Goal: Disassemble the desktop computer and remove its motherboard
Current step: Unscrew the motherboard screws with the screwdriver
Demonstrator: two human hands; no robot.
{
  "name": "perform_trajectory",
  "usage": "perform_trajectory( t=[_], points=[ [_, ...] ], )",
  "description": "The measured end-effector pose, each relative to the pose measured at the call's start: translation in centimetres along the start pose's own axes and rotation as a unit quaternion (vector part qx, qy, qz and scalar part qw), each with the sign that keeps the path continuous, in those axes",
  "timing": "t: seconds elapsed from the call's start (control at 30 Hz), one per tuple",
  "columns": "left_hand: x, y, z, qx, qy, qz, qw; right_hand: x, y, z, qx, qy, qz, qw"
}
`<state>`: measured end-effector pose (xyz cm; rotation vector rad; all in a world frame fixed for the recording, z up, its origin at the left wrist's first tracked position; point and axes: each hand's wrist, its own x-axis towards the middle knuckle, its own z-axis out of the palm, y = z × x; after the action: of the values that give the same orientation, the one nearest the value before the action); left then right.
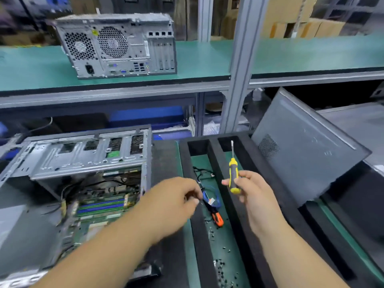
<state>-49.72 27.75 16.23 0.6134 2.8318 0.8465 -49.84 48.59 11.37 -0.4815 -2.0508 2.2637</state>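
A green-matted workbench fills a workshop lined with grey metal shelving, where a closed computer tower stands on the upper green shelf with its rear ports and fan grilles facing the camera. On the bench at left lies the opened desktop computer, its side off, with the green motherboard seated inside among loose cables and blue memory slots, below a silver drive cage. The person's left hand reaches over the edge of a black foam tray, its fingertips curled together as if pinching something small; motion blur makes it impossible to tell what, if anything, they hold. The right hand grips a yellow-and-grey screwdriver by the handle, shaft pointing up, above the tray's divider. In the tray's left compartment lie an orange-handled tool, a blue cable, black wires and scattered small screws. A grey side panel leans tilted at right, just beside the tray.
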Motion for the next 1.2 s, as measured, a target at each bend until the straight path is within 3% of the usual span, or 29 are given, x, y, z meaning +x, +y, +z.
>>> perform_trajectory(
  t=[0.37,0.87,1.2],
  points=[
    [3.2,3.0,10.6,-0.028,-0.028,-0.106,0.994,0.7,1.2,-7.2,-0.099,-0.058,0.024,0.993],
    [-2.8,0.6,1.0,-0.022,0.125,-0.090,0.988,0.5,5.7,1.2,-0.251,-0.174,0.070,0.950],
    [-7.0,-5.4,-3.4,-0.047,0.153,-0.108,0.981,0.0,9.1,6.0,-0.370,-0.164,0.122,0.906]
  ],
)
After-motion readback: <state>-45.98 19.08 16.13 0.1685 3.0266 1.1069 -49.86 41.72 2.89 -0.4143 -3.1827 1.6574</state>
